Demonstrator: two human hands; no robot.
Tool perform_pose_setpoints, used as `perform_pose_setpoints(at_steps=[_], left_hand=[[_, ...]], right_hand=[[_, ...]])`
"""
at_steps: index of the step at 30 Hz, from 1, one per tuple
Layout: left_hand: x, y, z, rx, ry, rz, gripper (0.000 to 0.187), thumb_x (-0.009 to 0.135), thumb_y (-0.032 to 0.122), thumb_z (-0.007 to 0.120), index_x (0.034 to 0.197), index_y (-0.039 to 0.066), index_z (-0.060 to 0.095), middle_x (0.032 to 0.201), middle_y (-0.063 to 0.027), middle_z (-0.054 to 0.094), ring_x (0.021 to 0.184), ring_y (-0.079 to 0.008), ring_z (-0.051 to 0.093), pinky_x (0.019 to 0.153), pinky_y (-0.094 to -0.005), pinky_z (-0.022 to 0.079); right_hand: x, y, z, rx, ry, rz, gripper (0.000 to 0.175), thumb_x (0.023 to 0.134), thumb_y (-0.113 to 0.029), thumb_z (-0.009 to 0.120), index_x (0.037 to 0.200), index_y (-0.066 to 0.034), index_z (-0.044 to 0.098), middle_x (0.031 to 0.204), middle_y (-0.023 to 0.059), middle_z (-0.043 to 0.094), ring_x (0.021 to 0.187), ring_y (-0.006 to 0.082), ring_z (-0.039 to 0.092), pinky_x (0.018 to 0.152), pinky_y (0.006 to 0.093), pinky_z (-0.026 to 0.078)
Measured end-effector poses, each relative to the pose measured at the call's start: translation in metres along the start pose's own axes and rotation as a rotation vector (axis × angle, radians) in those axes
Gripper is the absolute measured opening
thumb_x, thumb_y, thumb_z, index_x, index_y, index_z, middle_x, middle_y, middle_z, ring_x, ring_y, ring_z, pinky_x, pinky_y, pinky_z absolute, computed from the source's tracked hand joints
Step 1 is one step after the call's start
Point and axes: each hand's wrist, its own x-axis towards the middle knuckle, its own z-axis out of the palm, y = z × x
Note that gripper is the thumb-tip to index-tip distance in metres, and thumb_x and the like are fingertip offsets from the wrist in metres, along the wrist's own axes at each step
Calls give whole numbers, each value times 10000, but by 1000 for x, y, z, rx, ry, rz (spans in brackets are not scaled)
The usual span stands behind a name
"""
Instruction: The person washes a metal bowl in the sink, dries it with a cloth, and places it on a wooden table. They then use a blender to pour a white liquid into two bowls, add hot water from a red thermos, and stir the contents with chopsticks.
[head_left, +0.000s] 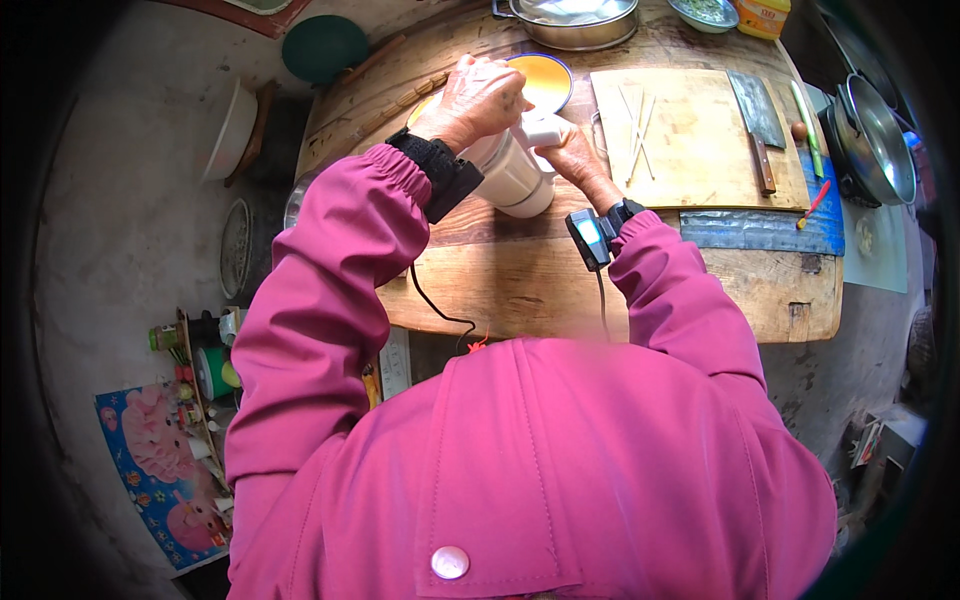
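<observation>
A pale, cloudy-walled jug (514, 180), likely a blender jar, stands tilted in view at the middle of the wooden table (480, 285). My left hand (484, 97) grips its top from above, with fingers curled down; the top under that hand is mostly hidden. On the jug's right side, my right hand (576, 159) is closed around the white handle (541, 133). Just behind the hands sits a yellow enamel bowl (547, 82) with a blue rim. Part of a second yellow dish (420, 111) shows behind my left wrist.
A cutting board (682, 180) at right carries thin sticks (637, 135) and a cleaver (757, 112). Beside it lie an egg (799, 131), a long green vegetable (806, 120) and a red-handled tool (817, 199). A steel pot (577, 34) stands behind; a wok (881, 142) is far right.
</observation>
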Motion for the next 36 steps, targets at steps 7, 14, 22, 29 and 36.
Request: perform_pose_setpoints(at_steps=[7,14,22,29,36], left_hand=[[2,-7,1,-2,49,40,231,694,304,595,638,90,530,656,-70,564,690,-245,546,615,-366,379],[-1,-12,-5,6,98,118,246,701,323,590,655,85,545,661,-82,560,695,-247,543,630,-362,385],[6,-14,-26,-10,-73,55,245,701,301,586,745,60,587,724,-106,575,686,-270,559,619,-338,449],[-7,-46,-60,-267,-69,-163,254,741,216,620,882,8,585,738,-100,592,680,-159,574,629,-260,464],[-63,-99,-93,-595,-20,-430,299,767,221,616,973,7,580,826,-32,584,755,-84,539,692,-212,453]], right_hand=[[1,2,0,2,-4,-8,226,634,-6,578,858,-39,588,747,-7,603,712,62,518,669,233,433],[1,3,-1,-18,-8,-27,206,636,-10,582,840,-38,589,738,-5,603,700,61,515,654,236,434],[0,2,0,9,-10,-21,193,650,-17,582,841,-44,594,753,3,606,712,61,514,657,238,435],[-2,-8,-1,-103,-14,-24,194,657,-14,575,847,-43,595,757,1,604,706,63,514,654,231,432],[-3,-11,2,-53,-21,14,194,666,-19,583,859,-39,591,765,1,599,718,75,517,660,239,434]])
